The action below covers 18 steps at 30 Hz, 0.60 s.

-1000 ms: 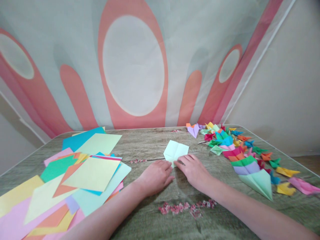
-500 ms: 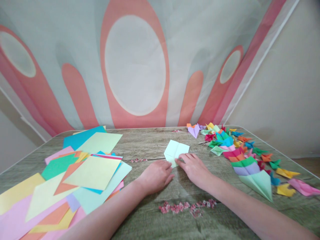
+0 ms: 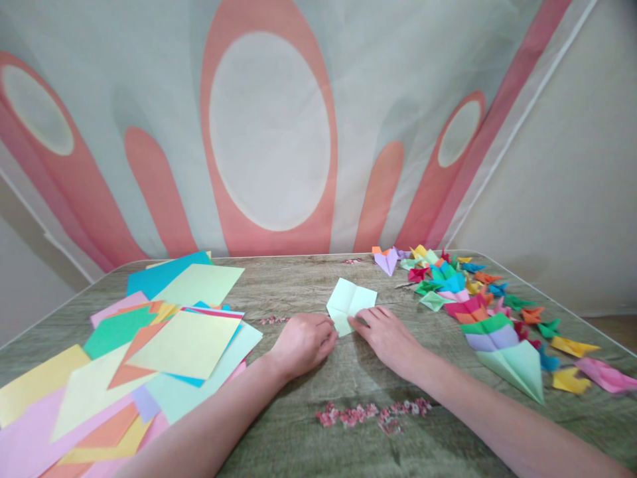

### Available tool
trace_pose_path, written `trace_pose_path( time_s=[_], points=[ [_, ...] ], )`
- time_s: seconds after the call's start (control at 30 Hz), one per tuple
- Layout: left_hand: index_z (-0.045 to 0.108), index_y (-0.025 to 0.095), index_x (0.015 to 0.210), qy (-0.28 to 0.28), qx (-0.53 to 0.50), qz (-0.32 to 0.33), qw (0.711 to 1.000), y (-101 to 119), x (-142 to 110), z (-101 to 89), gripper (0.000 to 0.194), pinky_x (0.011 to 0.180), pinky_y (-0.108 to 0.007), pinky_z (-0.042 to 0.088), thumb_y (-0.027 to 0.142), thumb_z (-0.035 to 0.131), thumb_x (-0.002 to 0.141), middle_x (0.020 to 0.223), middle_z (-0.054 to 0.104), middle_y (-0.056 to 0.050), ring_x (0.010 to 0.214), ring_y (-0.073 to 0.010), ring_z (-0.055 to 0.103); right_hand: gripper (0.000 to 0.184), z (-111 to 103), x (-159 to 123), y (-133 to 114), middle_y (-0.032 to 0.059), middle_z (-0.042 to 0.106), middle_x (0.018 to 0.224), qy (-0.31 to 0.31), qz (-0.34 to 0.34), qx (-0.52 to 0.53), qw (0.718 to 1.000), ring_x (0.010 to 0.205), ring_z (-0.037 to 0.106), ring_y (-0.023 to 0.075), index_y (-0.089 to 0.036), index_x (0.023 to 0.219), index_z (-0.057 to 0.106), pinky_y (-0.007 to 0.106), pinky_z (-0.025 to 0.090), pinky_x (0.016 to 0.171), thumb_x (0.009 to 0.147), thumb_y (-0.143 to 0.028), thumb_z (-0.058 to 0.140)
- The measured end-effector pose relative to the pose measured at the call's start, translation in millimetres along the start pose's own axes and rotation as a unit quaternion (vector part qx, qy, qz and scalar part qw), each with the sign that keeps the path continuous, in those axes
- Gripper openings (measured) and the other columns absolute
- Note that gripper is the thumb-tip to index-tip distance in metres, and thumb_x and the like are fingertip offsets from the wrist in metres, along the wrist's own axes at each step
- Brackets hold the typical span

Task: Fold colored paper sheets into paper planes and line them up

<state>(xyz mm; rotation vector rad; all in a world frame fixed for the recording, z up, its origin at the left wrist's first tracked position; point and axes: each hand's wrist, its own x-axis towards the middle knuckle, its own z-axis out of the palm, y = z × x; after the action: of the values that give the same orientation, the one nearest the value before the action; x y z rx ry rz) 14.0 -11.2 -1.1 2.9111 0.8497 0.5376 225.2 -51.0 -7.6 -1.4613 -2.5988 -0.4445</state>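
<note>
A pale green sheet of origami paper point(image 3: 348, 302) lies on the table in front of me, with creases across it and a narrow lower end towards me. My left hand point(image 3: 304, 342) rests at its lower left edge, fingers curled inward; whether they pinch anything is hidden. On the paper's lower right side lies my right hand point(image 3: 387, 332), its fingers stretched out flat and its thumb apart from them, the thumb tip touching the paper.
Loose coloured paper sheets point(image 3: 184, 345) overlap in a pile on the left. Several small folded paper figures point(image 3: 450, 275) cover the right side, beside a row of nested folded papers point(image 3: 512, 368). A printed cloth point(image 3: 271, 133) hangs behind the wood-patterned table point(image 3: 279, 445).
My left hand has drawn slightly left, off the paper's lower end, and its fingers have curled more. More of the paper's lower end shows. My right hand has barely moved.
</note>
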Motion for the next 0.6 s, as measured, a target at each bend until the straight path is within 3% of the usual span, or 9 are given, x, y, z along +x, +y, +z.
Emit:
trace_pose_path(
  time_s=[0.17,0.33,0.6],
  points=[
    [0.055,0.017,0.113,-0.007,-0.006,0.008,1.000,2,2,2.0,0.034,0.090,-0.036,0.042,0.036,0.050,0.086,0.114,0.060,-0.011,0.103,-0.0240,0.055,0.021,3,0,1,0.0066,0.060,0.090,0.030,-0.015,0.004,0.999,0.090,0.053,0.0200,-0.016,0.107,0.058,0.035,0.037,0.082,0.088,-0.015,0.050],
    [0.060,0.016,0.099,-0.041,0.015,-0.009,0.999,6,4,5.5,0.028,0.086,-0.034,0.043,0.038,0.046,0.088,0.101,0.063,-0.010,0.095,-0.0234,0.058,0.017,8,-1,2,0.0061,0.062,0.089,0.059,-0.014,0.017,0.998,0.088,0.055,0.0190,-0.016,0.102,0.061,0.036,0.037,0.086,0.087,-0.015,0.051],
    [0.059,0.017,0.100,-0.038,0.030,-0.018,0.999,5,6,6.6,0.026,0.082,-0.033,0.044,0.036,0.044,0.090,0.095,0.064,-0.009,0.091,-0.0218,0.059,0.014,8,1,10,0.0059,0.064,0.090,0.104,-0.040,0.000,0.994,0.090,0.055,0.0193,-0.016,0.096,0.062,0.040,0.036,0.092,0.087,-0.015,0.052]
  ],
)
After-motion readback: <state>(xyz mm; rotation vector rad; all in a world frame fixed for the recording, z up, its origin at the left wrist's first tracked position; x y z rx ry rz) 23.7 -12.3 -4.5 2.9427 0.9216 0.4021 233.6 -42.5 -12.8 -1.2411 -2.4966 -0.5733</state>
